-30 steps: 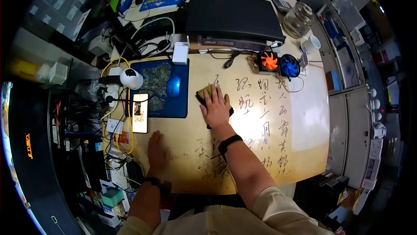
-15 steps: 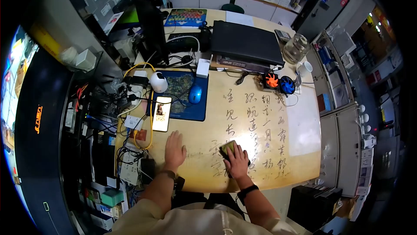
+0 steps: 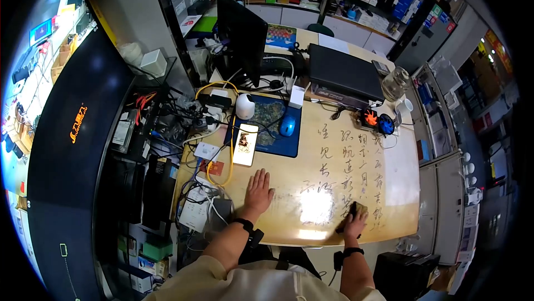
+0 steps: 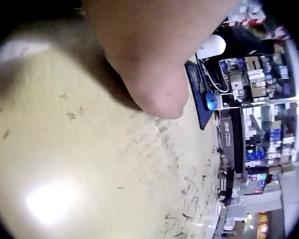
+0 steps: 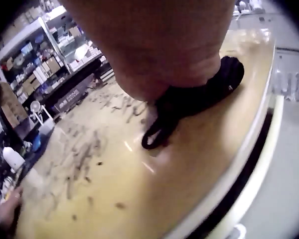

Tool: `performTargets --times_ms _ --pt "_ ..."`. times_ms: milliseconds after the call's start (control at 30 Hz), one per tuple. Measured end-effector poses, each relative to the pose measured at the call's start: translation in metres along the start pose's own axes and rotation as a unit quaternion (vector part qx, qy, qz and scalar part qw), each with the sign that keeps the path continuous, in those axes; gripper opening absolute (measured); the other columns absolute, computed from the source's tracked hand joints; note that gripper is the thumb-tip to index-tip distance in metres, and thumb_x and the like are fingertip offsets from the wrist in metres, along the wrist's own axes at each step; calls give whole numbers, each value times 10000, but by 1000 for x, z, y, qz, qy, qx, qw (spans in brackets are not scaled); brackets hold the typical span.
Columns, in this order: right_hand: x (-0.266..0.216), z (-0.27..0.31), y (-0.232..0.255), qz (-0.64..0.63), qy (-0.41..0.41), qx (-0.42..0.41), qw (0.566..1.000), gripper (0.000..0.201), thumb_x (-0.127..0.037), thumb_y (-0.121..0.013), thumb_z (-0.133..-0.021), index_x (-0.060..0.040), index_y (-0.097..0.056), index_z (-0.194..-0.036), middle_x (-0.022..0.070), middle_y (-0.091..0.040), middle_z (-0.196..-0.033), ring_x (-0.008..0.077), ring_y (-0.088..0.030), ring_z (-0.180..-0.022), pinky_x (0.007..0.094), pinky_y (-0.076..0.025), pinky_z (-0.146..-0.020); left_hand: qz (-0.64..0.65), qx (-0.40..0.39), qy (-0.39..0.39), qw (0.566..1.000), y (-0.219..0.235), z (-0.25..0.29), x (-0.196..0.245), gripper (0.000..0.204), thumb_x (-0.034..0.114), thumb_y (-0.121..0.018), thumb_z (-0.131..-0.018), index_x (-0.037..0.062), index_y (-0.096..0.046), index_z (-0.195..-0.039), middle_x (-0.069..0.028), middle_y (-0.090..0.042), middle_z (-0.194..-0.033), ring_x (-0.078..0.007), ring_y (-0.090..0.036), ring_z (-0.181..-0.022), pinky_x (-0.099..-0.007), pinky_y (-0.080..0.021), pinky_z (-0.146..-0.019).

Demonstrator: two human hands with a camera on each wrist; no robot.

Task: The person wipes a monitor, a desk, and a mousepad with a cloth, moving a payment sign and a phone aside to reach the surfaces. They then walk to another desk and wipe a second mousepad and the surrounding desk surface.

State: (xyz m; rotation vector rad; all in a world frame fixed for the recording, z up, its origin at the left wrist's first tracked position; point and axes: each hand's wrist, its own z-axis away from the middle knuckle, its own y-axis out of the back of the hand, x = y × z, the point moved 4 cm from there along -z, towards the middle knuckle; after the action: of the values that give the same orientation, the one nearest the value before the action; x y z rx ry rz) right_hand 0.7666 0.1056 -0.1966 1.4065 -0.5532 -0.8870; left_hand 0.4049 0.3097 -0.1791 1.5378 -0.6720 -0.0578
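At the table's near right, my right hand [image 3: 356,224] lies over a black-and-olive pad [image 3: 360,207], pressing it onto the tabletop. In the right wrist view, the pad's black side [image 5: 199,99] sticks out from under the palm, with a thin loop trailing; the fingers are hidden there. Dark brush-style handwriting [image 3: 347,153] runs in columns up and left of this hand. My left hand [image 3: 258,194] rests flat on the table with straight fingers, holding nothing, just below a lit phone [image 3: 245,145]. Faint dark smudges [image 4: 162,129] mark the surface beside it in the left wrist view.
A blue mouse [image 3: 287,126] and a white camera [image 3: 245,106] are on a dark mat [image 3: 281,148]. Tangled cables [image 3: 208,192] crowd the left edge. Behind stand a black box [image 3: 345,73], two fans [image 3: 377,121], a glass jar [image 3: 395,83] and a white mug [image 3: 405,107].
My right hand has moved with the pad from the middle of the writing toward me and right, to the near edge. My left hand stays on the table. The head view has tilted up.
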Motion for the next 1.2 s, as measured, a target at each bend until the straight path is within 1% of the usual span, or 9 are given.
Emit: performTargets --times_ms 333,567,700,767,833,933,1000,1100,1200 --pt "-157 104 -15 -61 433 -39 898 686 -252 -704 -753 -118 -445 -1374 222 -372 -1426 389 -318 -1352 586 -233 -1087 73 -20 19 997 -8 8 30 626 333 -493 -931 -38 -330 -1408 -218 -294 -1489 -357 -240 -1399 -468 -164 -1150" --pt "-110 143 11 -104 643 -168 740 466 -117 -590 -811 -146 -549 -1274 112 -494 -1365 286 -489 -1232 428 -385 -1025 41 -101 -119 987 5 -30 135 593 335 -456 -960 -39 -339 -1404 -213 -356 -1450 -363 -257 -1387 -463 -167 -1152" --pt "-31 96 24 -212 423 -431 768 513 -21 -508 -787 -125 -562 -1287 146 -597 -1246 298 -561 -1149 358 -426 -989 27 -104 -185 977 -2 -57 222 561 332 -460 -962 -26 -380 -1386 -220 -417 -1400 -370 -293 -1362 -436 -203 -1145" --pt "17 67 82 -447 241 -468 723 520 -64 -507 -800 -38 -516 -1319 116 -592 -1260 230 -555 -1118 337 -424 -977 96 -155 -186 965 -7 -56 282 546 338 -439 -976 -25 -388 -1382 -212 -450 -1376 -357 -357 -1324 -422 -261 -1121" --pt "81 32 115 -509 129 -404 749 512 -120 -528 -833 14 -486 -1325 118 -573 -1241 197 -545 -1099 319 -445 -945 234 -230 -159 931 -21 -53 336 547 377 -387 -1001 -21 -400 -1376 -181 -490 -1349 -315 -451 -1258 -405 -337 -1079" --pt "172 9 157 -758 -16 -331 562 590 -163 -548 -837 -19 -383 -1385 133 -559 -1251 226 -574 -1107 330 -490 -908 409 -394 -88 818 -47 -35 435 593 456 -314 -1016 -16 -431 -1356 -147 -525 -1312 -263 -511 -1200 -384 -379 -1052" --pt "223 1 176 -873 28 -302 381 573 -172 -516 -897 -62 -335 -1429 136 -519 -1318 237 -551 -1168 401 -487 -954 463 -483 -62 741 -53 -7 505 620 493 -288 -1014 -9 -462 -1332 -127 -549 -1274 -234 -527 -1175 -369 -393 -1032" --pt "288 -2 211 -915 55 -249 314 596 -211 -491 -937 -118 -242 -1470 162 -401 -1422 328 -502 -1225 573 -435 -989 508 -548 -52 662 -70 25 589 546 463 -385 -1002 4 -529 -1260 -99 -603 -1161 -184 -570 -1079 -333 -443 -958" --pt "332 -1 226 -933 57 -176 308 598 -227 -497 -942 -110 -240 -1469 161 -408 -1416 331 -511 -1213 544 -452 -980 432 -583 -145 673 -87 41 651 430 357 -540 -964 11 -547 -1218 -76 -622 -1084 -159 -589 -990 -320 -488 -874"
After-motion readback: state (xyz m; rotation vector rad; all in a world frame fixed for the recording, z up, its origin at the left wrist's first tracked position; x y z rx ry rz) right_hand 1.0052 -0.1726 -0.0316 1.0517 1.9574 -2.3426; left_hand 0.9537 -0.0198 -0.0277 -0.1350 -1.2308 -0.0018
